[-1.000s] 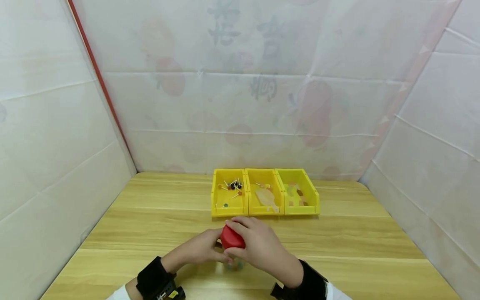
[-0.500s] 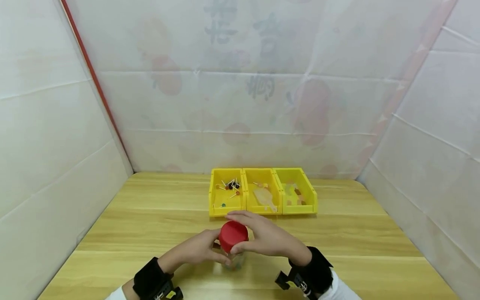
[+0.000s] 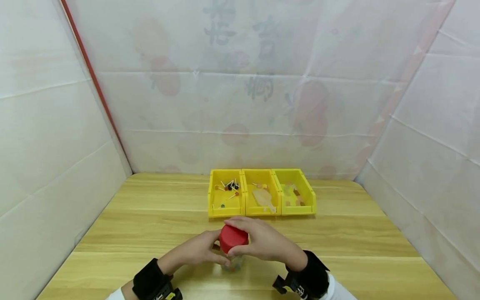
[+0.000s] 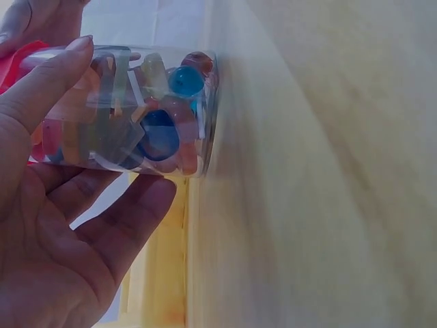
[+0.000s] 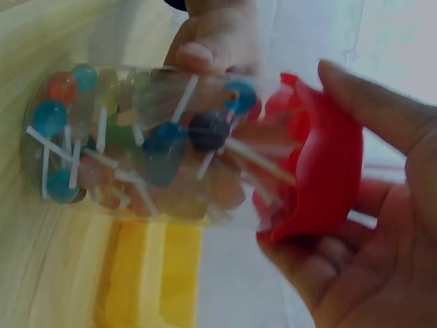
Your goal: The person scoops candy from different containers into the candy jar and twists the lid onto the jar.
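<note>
Left hand wraps the clear lollipop jar, right hand grips its red lid; smooth rigid plastic, likely slippery, so hold mid-body.

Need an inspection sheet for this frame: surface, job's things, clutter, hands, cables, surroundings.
Surface: wooden table, light grain.
Job's things: clear jar full of lollipops, standing on the table; red lid at its mouth, tilted and partly off in the right wrist view.
Clutter: three yellow bins side by side behind the jar, holding lollipops and other small items.
Hands: left hand grips the jar body; right hand holds the lid.
Cables: nothing seen.
Surroundings: white sheet walls on three sides, faint prints showing through the back one.
</note>
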